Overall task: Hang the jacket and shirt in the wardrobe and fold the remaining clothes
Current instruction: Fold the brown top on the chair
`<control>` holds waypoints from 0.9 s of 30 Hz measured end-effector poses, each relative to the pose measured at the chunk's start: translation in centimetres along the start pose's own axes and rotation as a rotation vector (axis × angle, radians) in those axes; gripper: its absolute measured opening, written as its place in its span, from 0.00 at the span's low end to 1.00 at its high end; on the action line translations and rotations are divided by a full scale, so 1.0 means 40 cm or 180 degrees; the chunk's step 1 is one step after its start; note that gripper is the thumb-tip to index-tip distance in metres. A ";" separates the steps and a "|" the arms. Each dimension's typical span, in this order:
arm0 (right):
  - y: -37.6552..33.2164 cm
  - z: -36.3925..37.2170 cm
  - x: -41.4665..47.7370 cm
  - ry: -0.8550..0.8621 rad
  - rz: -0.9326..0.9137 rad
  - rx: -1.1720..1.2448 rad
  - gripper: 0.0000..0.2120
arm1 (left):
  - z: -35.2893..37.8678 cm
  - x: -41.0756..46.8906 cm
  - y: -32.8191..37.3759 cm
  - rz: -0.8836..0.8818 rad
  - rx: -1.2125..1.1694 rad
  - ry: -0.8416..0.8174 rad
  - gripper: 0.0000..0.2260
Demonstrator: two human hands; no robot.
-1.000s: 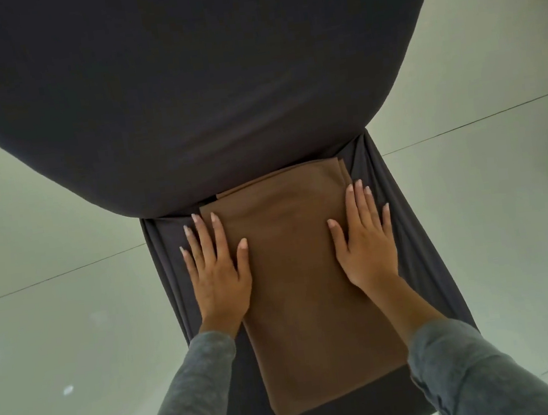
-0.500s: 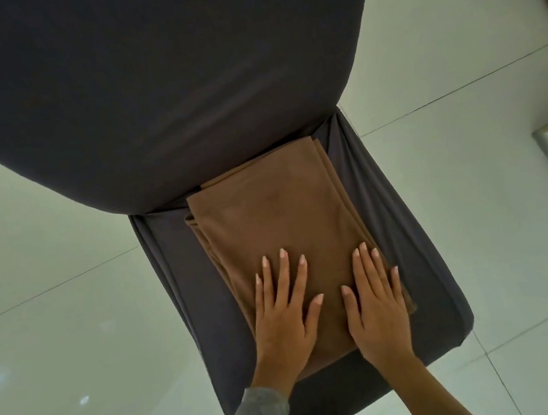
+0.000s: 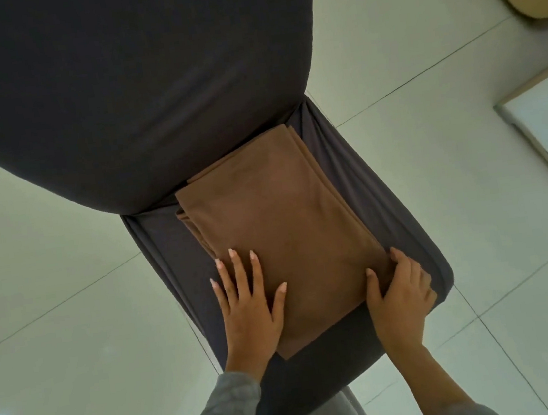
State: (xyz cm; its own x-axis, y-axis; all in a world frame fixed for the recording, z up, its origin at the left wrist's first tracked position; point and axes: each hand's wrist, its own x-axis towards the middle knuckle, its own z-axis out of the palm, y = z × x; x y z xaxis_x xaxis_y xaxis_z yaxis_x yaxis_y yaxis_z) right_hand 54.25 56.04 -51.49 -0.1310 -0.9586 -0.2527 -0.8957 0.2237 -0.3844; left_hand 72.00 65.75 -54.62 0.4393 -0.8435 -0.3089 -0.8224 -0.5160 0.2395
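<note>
Fingers [image 3: 239, 273] of the left hand [image 3: 249, 310] lie straight and spread, pressing flat on the near left part of the brown garment [image 3: 279, 234]; the little finger reaches just past its left edge onto the dark chair seat [image 3: 167, 248]. The garment stretches away from these fingertips toward the chair back [image 3: 133, 86], a neat layered rectangle lying wholly on the seat. To the right, the right hand [image 3: 401, 298] grips the garment's near right edge, with the thumb on top and the fingers [image 3: 401, 260] curled over the side.

This piece looks nearly folded, perhaps one more fold or a tidy-up away. No jacket, shirt or wardrobe shows, so I cannot judge the hanging part, nor how many clothes remain.

A second ago the cloth ran longer, down to the seat's front, with a flat hand on each side. Half a second ago it was already doubled over, with both palms flat side by side at its near end. Now the hands have parted, the left toward the left edge, the right off to the side edge and closing on it.
</note>
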 end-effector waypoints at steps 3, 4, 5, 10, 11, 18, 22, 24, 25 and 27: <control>-0.021 -0.020 0.012 -0.0114 0.0345 -0.0125 0.22 | -0.026 -0.012 0.003 0.0311 -0.0134 0.0066 0.30; -0.030 -0.028 0.018 -0.0206 0.0435 -0.0191 0.22 | -0.035 -0.017 0.008 0.0536 -0.0205 0.0066 0.30; -0.037 -0.035 0.027 -0.0314 0.0502 -0.0290 0.22 | -0.040 -0.023 0.019 0.0778 -0.0272 0.0012 0.29; -0.064 -0.073 0.060 -0.0806 0.0528 -0.0075 0.14 | -0.039 -0.044 0.086 0.1731 -0.0593 -0.0459 0.33; -0.074 -0.082 0.057 -0.0871 0.0560 0.0405 0.10 | -0.036 -0.042 0.096 0.1782 -0.0630 -0.0562 0.35; -0.227 -0.153 -0.015 -0.0850 0.0515 0.2194 0.05 | -0.118 0.003 0.156 0.0838 -0.1036 -0.0682 0.47; -0.335 -0.248 -0.036 -0.1149 0.0430 0.2832 0.08 | -0.257 0.014 0.163 0.0343 -0.3093 -0.0547 0.28; -0.388 -0.306 -0.046 -0.1320 0.0366 0.3103 0.07 | -0.362 0.011 0.167 0.0160 -0.3847 -0.0653 0.21; -0.417 -0.340 -0.055 -0.1410 0.0343 0.3274 0.05 | -0.422 0.011 0.167 0.0027 -0.4032 -0.0724 0.18; -0.450 -0.384 -0.070 -0.1473 0.0278 0.3455 0.04 | -0.506 0.021 0.169 -0.0320 -0.4093 -0.0845 0.15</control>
State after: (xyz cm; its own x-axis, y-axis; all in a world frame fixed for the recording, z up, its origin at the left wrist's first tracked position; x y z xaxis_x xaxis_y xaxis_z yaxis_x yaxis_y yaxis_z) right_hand 64.24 51.99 -30.24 0.1926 -0.8277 -0.5272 -0.0322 0.5316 -0.8464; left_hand 74.14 58.54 -34.63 0.2729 -0.8147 -0.5116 0.2030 -0.4711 0.8584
